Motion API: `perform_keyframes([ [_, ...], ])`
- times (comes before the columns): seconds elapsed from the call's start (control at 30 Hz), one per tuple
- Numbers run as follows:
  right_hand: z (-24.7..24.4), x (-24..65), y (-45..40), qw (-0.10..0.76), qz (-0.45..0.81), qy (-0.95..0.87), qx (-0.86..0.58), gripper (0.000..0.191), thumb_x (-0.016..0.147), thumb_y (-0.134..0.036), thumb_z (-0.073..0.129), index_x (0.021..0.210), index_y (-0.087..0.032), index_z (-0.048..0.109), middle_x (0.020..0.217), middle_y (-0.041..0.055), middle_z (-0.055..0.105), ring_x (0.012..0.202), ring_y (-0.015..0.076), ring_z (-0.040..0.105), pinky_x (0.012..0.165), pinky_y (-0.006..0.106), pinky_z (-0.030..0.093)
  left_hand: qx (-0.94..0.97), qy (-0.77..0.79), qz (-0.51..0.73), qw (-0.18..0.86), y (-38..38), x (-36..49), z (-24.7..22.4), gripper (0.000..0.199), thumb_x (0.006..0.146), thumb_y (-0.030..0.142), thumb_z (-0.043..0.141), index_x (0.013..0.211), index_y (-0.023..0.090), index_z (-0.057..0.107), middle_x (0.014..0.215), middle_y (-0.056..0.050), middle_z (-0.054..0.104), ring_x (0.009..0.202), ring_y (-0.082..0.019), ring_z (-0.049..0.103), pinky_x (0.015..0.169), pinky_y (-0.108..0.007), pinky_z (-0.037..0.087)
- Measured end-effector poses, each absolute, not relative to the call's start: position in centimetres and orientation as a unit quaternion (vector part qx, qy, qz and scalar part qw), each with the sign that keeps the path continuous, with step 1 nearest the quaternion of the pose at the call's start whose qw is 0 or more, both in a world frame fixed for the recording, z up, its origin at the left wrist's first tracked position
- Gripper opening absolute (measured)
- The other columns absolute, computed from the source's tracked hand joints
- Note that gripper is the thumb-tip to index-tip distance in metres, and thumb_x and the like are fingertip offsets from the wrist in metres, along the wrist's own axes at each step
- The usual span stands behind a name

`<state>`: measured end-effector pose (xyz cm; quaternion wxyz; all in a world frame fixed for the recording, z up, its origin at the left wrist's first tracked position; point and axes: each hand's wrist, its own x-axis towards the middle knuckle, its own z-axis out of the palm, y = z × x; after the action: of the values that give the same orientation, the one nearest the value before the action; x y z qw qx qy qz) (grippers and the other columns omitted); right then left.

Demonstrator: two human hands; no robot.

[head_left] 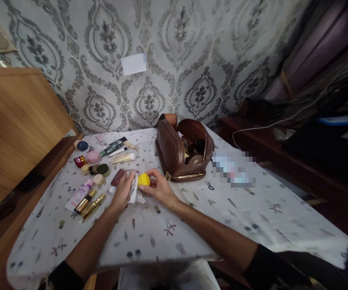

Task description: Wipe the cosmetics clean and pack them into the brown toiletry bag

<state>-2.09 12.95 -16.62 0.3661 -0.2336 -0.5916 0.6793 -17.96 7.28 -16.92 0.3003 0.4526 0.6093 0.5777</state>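
1 bag [169, 155], unzipped, cosmetics [199, 146] inside | L grip [123, 191] clasps wht cloth [134, 189] | R grip [162, 190] pinches yel. item [144, 180]

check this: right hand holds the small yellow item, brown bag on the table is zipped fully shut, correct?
The brown bag is not shut: the head view shows its top unzipped and gaping open. The right hand does hold the small yellow item.

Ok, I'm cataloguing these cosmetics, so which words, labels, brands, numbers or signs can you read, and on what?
No text can be read.
Dark green tube: any print too small.
Pink-and-white tube: markings too blurred.
Cream tube: any print too small.
Yellow round item in the right hand: no lettering visible.
White wall card: no writing visible.
Pixelated item: obscured.
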Motion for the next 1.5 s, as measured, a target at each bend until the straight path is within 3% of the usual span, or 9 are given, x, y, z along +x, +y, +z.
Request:
perform_keyframes([
  [0.13, -17.1, -2.2, 12.7, 0.376, 0.634, -0.636, -0.23, 0.047, 0.07, -0.031, 0.079, 0.108, -0.023, 0.053, 0.094, -0.0008, 0.06, 0.073, 0.0125, 0.062, 0.062, 0.024, 0.052, 0.504, 0.613, 0.532, 0.296, 6.8, -16.7, -15.3, 0.034, 0.092, 0.053, 0.055, 0.105, 0.022, 0.061, 0.098, -0.002, 0.065, 0.093, -0.018, 0.061, 0.086, -0.029, 0.048],
  [0.33, -17.0, -2.3, 12.4, 0.37, 0.607, -0.673, -0.202, 0.049, 0.071, -0.026, 0.076, 0.117, -0.024, 0.061, 0.106, 0.0033, 0.061, 0.086, 0.016, 0.063, 0.074, 0.029, 0.055, 0.487, 0.63, 0.55, 0.251, 7.1, -16.8, -14.8, 0.034, 0.091, 0.053, 0.052, 0.082, 0.021, 0.056, 0.075, 0.001, 0.056, 0.074, -0.017, 0.053, 0.069, -0.028, 0.043],
  [0.77, -17.0, -2.6, 12.8, 0.375, 0.686, -0.587, -0.21, 0.058, 0.061, -0.05, 0.088, 0.1, -0.023, 0.053, 0.091, 0.0001, 0.067, 0.084, 0.0165, 0.066, 0.079, 0.032, 0.055, 0.451, 0.606, 0.586, 0.293, 7.3, -17.3, -14.8, 0.043, 0.086, 0.064, 0.054, 0.08, 0.021, 0.054, 0.07, 0.003, 0.049, 0.066, -0.014, 0.048, 0.06, -0.024, 0.043],
  [0.9, -17.3, -2.7, 13.0, 0.387, 0.669, -0.59, -0.236, 0.057, 0.061, -0.053, 0.087, 0.089, -0.023, 0.048, 0.085, -0.0009, 0.066, 0.077, 0.0153, 0.065, 0.073, 0.03, 0.053, 0.471, 0.621, 0.572, 0.254, 7.0, -16.9, -14.4, 0.037, 0.09, 0.058, 0.053, 0.09, 0.022, 0.06, 0.081, 0.0, 0.058, 0.081, -0.018, 0.055, 0.075, -0.027, 0.045],
  [1.1, -17.0, -2.4, 12.7, 0.347, 0.666, -0.608, -0.258, 0.054, 0.065, -0.054, 0.083, 0.082, -0.024, 0.042, 0.073, -0.0046, 0.06, 0.058, 0.0124, 0.059, 0.048, 0.023, 0.042, 0.562, 0.635, 0.489, 0.204, 6.5, -16.7, -14.6, 0.033, 0.092, 0.046, 0.052, 0.115, 0.021, 0.054, 0.103, -0.005, 0.063, 0.097, -0.022, 0.059, 0.088, -0.033, 0.045],
  [1.23, -16.8, -2.3, 12.3, 0.322, 0.646, -0.649, -0.241, 0.051, 0.07, -0.05, 0.081, 0.099, -0.023, 0.05, 0.077, -0.0039, 0.062, 0.058, 0.0121, 0.059, 0.052, 0.024, 0.047, 0.562, 0.623, 0.5, 0.215, 6.6, -16.9, -14.4, 0.027, 0.093, 0.046, 0.05, 0.095, 0.021, 0.058, 0.087, -0.002, 0.061, 0.085, -0.02, 0.057, 0.078, -0.03, 0.044],
  [1.33, -16.9, -2.3, 12.1, 0.311, 0.64, -0.668, -0.217, 0.055, 0.073, -0.045, 0.08, 0.114, -0.023, 0.05, 0.08, -0.0037, 0.064, 0.059, 0.0122, 0.061, 0.056, 0.025, 0.05, 0.541, 0.603, 0.531, 0.249, 6.8, -17.2, -14.2, 0.033, 0.093, 0.05, 0.051, 0.079, 0.021, 0.056, 0.073, 0.001, 0.054, 0.075, -0.018, 0.053, 0.07, -0.028, 0.041],
  [1.5, -17.1, -2.2, 12.0, 0.312, 0.656, -0.659, -0.194, 0.051, 0.076, -0.047, 0.078, 0.113, -0.024, 0.05, 0.085, -0.0017, 0.066, 0.059, 0.0114, 0.061, 0.055, 0.024, 0.051, 0.499, 0.606, 0.562, 0.26, 7.2, -17.7, -14.9, 0.043, 0.09, 0.061, 0.051, 0.073, 0.021, 0.053, 0.068, 0.002, 0.048, 0.066, -0.016, 0.047, 0.062, -0.027, 0.039],
])
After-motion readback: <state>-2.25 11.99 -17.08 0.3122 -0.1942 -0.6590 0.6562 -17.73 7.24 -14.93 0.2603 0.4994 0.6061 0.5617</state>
